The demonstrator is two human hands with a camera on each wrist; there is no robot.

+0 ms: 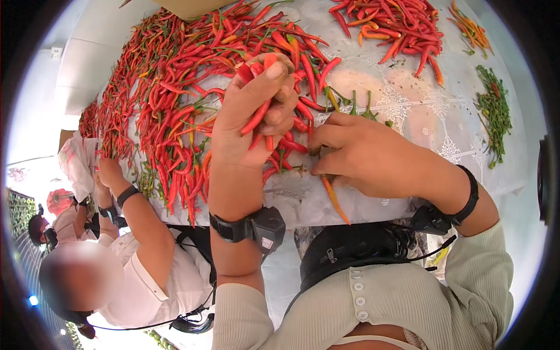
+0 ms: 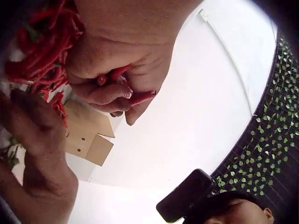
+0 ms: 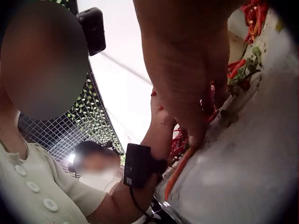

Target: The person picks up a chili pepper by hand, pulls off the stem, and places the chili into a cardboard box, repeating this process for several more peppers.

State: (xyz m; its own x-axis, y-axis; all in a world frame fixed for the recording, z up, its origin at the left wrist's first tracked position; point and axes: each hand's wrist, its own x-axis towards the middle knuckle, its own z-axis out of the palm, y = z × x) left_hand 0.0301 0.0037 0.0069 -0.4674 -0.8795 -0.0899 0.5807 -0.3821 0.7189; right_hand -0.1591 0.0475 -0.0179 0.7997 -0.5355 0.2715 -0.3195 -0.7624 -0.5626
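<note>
My left hand (image 1: 251,111) is raised over the front of the chilli heap, palm up, and grips several red chilli peppers (image 1: 256,119) with its fingers curled round them. Tips of these peppers poke out between the fingers in the left wrist view. Low over the tablecloth, my right hand (image 1: 373,154) bends its fingers down and pinches at the upper end of an orange chilli pepper (image 1: 335,201). That pepper slants toward the table's front edge, and its stem end is hidden under the fingers. Green stems (image 1: 368,108) lie just beyond the right hand.
A large heap of red chillies (image 1: 181,87) covers the table's left side. A smaller red pile (image 1: 402,29), a few orange chillies (image 1: 471,26) and a green stem pile (image 1: 494,114) sit at right on the white tablecloth (image 1: 408,99). Another person (image 1: 151,274) works at left.
</note>
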